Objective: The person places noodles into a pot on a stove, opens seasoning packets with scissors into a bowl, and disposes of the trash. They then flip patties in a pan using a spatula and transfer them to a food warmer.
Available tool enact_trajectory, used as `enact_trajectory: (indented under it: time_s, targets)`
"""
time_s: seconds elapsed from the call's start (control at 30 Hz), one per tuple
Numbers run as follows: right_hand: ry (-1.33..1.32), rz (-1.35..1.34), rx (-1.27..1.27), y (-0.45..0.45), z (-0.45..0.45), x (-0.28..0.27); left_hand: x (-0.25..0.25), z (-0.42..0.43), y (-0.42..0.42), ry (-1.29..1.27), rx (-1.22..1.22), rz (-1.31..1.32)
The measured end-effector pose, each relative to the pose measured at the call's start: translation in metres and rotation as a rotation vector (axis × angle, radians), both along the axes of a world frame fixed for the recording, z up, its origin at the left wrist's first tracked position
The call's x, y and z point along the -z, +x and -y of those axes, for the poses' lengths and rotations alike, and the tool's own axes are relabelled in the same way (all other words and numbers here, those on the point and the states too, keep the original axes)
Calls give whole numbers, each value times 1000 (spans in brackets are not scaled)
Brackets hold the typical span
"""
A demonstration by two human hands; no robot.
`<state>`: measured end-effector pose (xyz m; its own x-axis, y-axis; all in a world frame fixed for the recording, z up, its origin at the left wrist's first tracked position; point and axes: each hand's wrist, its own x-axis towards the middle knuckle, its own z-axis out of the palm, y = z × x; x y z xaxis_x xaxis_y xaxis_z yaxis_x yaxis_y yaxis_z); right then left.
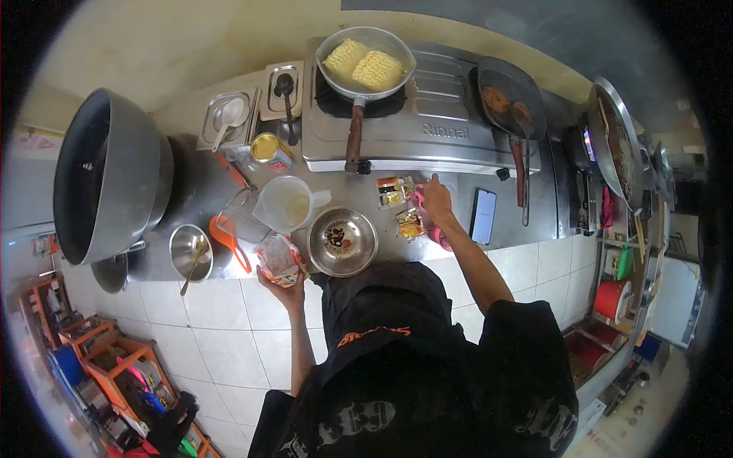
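The left hand (288,293) holds a packet (278,262) left of centre; the right hand (438,204), right of centre, is just beside sachets (392,193); between the hands sits a bowl (365,255) with dark bits; noodles (378,70) fill a pan (334,81) on the stove (443,99), top centre; a phone (483,216) lies farther right.

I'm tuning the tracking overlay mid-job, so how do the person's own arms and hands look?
The left hand and right hand are both gloveless, and the forearms are uncovered, with no watch, band or cable showing. Both upper arms are in loose, plain black short sleeves, part of a black shirt with faded grey lettering. Rings are too small to tell.
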<state>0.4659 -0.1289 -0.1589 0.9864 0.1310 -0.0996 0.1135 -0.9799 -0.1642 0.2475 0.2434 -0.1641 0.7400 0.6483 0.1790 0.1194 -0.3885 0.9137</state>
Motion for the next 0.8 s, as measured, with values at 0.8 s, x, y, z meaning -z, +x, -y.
enact_trajectory:
  time_s: [0.8]
  targets:
    - [475,-677,-125,22,18,-71,-47,25,12,147,312,65]
